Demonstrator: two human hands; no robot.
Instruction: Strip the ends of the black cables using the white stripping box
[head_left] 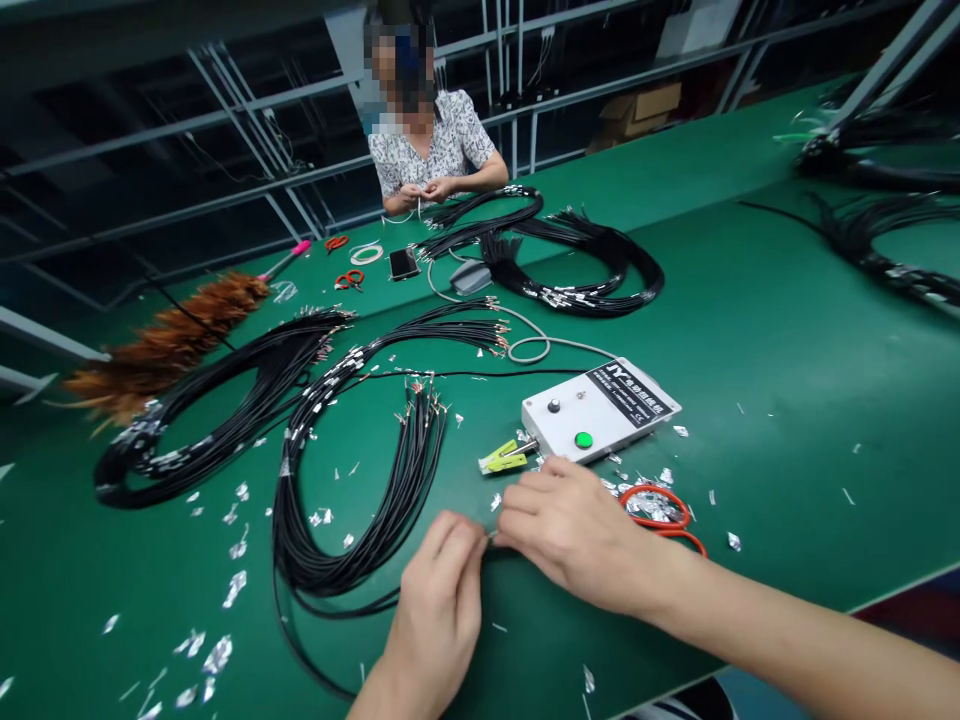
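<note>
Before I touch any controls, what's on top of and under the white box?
On the white box: a black knob, a small switch, a green button and a black label. What's underneath is covered.

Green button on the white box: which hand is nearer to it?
Right. The right hand is just on the near side of the green button; the left hand is farther off, toward the wearer's left, beside the looped black cables.

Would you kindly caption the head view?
Left hand and right hand pinching a thin wire beside looped black cables.
</note>
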